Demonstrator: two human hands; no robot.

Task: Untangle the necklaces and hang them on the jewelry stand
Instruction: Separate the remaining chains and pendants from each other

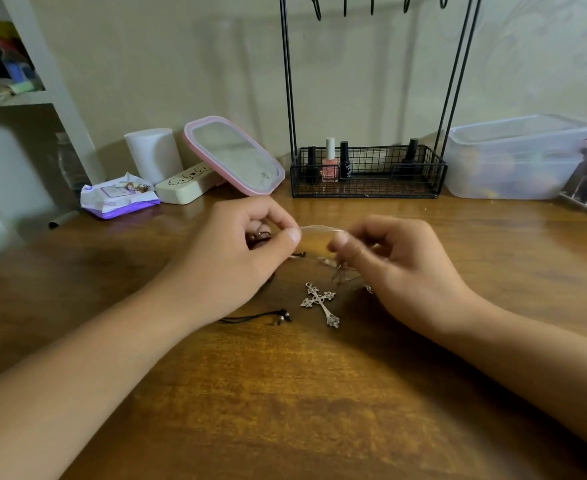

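Both hands, left hand (250, 251) and right hand (382, 258), pinching one thin chain (321, 230) before jewelry stand (368, 171), pink-rimmed mirror (235, 155) alongside.

On the table (285, 410), the two hands meet near the centre: the left hand (236, 258) at 9 o'clock of the right hand (399, 268), a thin chain (320, 230) stretched between their fingertips. The cross pendant (321, 304) lies at 6 o'clock of that gap, with the cord ends (278, 317) at its 9 o'clock. The jewelry stand (368, 171) sits at 12 o'clock against the wall, bottles (330, 164) in its basket. The mirror (235, 155) leans at 10 o'clock, the lidded box (514, 157) at 2 o'clock.
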